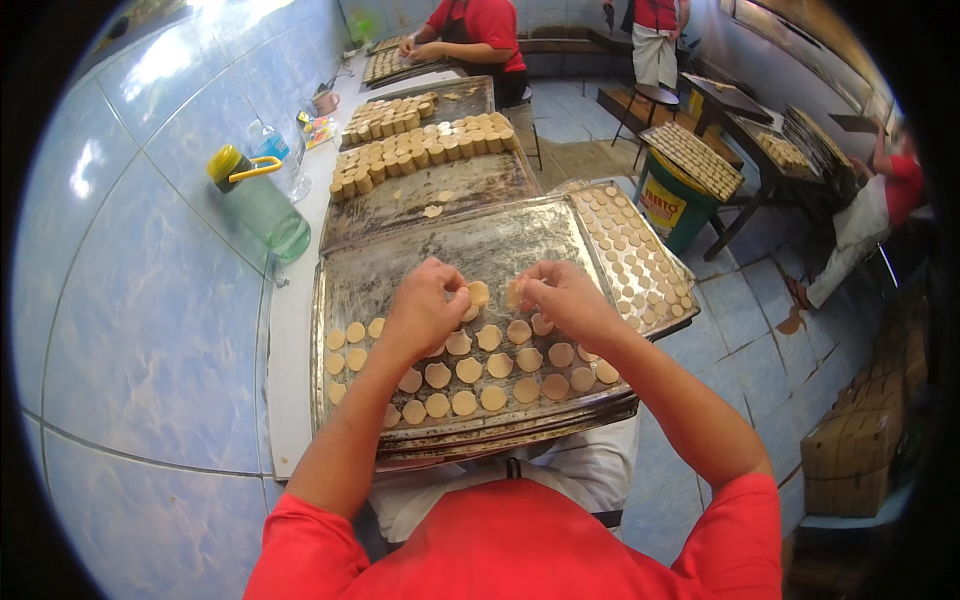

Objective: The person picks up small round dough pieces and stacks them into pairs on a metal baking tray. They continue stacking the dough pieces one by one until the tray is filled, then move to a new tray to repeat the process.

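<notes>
My left hand (431, 304) pinches a thin round dough disc (478, 293) between thumb and fingertips. A second dough disc (513, 293) is held on edge in the fingers of my right hand (559, 296). Both hands hover over a worn metal baking tray (450, 251), the top one of a stack before me. Rows of pale, flat discs (493, 400) cover the near part of the tray, some partly hidden by my wrists and forearms. Bare, scratched metal shows on its far part.
Beyond my tray, another tray (450, 184) holds stacked dough rounds (427, 154). A large green-tinted bottle (262, 210) stands by the tiled wall. To the right lies a tray of small discs (637, 255), near a green bucket (667, 199). Co-workers are at the back and right.
</notes>
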`<action>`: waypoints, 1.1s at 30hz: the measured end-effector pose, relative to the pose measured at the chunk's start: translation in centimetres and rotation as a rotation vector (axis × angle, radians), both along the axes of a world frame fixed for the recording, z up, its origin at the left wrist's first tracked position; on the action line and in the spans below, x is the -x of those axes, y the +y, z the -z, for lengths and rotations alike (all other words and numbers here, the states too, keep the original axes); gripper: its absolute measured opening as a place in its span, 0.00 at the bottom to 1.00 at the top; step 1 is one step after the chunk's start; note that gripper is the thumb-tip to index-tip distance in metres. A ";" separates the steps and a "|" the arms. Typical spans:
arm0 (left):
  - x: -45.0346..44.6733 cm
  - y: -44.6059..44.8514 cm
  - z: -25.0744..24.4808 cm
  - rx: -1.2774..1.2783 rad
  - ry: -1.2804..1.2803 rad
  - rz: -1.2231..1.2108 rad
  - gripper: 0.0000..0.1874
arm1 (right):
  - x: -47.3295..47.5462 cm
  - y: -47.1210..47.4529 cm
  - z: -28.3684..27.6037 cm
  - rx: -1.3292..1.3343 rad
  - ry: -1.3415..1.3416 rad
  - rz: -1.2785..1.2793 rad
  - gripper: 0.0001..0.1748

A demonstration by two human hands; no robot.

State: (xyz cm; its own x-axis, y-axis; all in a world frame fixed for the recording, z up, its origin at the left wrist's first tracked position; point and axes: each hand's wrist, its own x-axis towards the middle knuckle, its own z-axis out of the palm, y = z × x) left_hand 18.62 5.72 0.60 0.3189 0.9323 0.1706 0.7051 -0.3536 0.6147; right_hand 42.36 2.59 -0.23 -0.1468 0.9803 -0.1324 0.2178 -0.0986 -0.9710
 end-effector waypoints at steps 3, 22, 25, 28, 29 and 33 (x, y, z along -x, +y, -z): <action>0.1 0.4 0.3 0.116 -0.122 0.113 0.12 | 0.2 -0.4 0.2 -0.680 -0.585 0.067 0.09; 23.5 7.2 9.6 -0.100 -0.139 -0.715 0.13 | 10.0 -12.3 -15.1 -1.356 -0.183 -0.738 0.06; 23.1 6.5 11.3 -0.256 -0.317 -0.616 0.14 | 10.8 -7.4 -15.4 -0.714 -0.715 -1.033 0.12; 23.1 6.6 11.0 -0.255 -0.472 -0.633 0.15 | 14.4 2.9 -11.0 -0.947 -0.571 -0.539 0.18; 23.3 6.7 10.6 -0.261 -0.517 -0.627 0.15 | 16.4 8.0 -9.2 -1.002 -0.455 -0.512 0.18; 23.4 6.9 9.5 -0.174 -0.473 -0.638 0.14 | 20.8 25.1 -3.2 -0.540 -0.634 -0.341 0.35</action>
State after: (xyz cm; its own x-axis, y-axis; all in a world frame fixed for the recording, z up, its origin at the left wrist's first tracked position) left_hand -4.80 12.59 -8.91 -0.4067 0.8582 0.3132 0.4828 -0.0892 0.8712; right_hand 21.56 27.69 3.01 -0.4977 0.8488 0.1786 0.6623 0.5048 -0.5536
